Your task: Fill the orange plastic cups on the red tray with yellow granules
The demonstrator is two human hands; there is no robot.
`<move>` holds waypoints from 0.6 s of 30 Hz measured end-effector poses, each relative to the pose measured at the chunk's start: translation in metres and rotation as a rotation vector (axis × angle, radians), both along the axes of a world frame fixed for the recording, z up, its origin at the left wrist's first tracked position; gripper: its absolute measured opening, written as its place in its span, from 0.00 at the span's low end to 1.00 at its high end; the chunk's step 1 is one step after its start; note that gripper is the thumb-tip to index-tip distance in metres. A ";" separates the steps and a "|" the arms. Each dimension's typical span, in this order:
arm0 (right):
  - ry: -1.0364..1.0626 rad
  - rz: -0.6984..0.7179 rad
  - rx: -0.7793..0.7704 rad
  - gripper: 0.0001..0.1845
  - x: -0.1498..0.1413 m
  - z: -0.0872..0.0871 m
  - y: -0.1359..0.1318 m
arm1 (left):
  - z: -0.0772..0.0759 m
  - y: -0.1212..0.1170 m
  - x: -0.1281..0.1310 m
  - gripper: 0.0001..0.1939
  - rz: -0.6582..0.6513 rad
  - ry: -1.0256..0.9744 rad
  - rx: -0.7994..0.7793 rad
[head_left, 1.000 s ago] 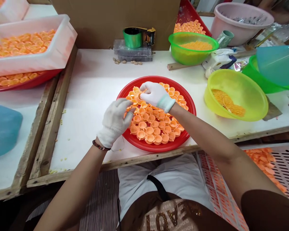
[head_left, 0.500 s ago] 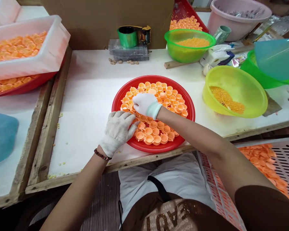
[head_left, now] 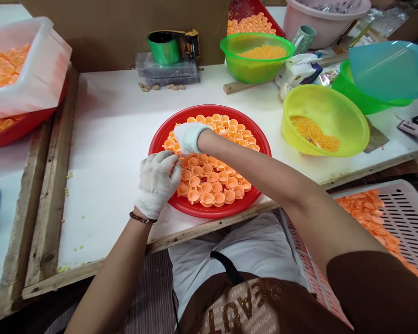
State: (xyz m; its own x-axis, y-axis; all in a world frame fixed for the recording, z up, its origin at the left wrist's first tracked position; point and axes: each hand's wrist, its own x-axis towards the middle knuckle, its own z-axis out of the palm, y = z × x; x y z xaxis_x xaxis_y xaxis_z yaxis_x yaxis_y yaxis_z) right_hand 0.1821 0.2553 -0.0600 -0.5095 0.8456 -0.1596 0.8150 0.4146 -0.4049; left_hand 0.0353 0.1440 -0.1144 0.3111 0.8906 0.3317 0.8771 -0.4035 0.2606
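Note:
A round red tray (head_left: pixel 264 169) lies near the front edge of the table, filled with many small orange cups (head_left: pixel 205 188) standing mostly mouth up. My left hand (head_left: pixel 158 180), in a white knit glove, is at the tray's left rim. Its fingers are curled and the thumb lies close to them; anything between them is hidden. My right hand (head_left: pixel 188 135), gloved too, reaches across the cups at the tray's left far side, close to my left hand. Its fingers point down and are hidden behind the glove, so any grip is out of sight.
At right stand a yellow bowl (head_left: pixel 351 125) and a green bowl (head_left: pixel 257 67), both with small yellow-orange pieces. A tape dispenser (head_left: pixel 165 48) rests on a grey block. White bin (head_left: pixel 38 99) at left; slotted basket (head_left: pixel 409 208) below right. Wooden strips edge the table.
The view has turned, so everything sits further left. Over the tray, my right hand has moved left and a little away from me. My left hand stays at the rim.

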 end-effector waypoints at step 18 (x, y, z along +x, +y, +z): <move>-0.191 0.001 0.334 0.16 0.164 -0.018 -0.033 | 0.001 -0.039 0.015 0.18 -0.453 0.147 -0.011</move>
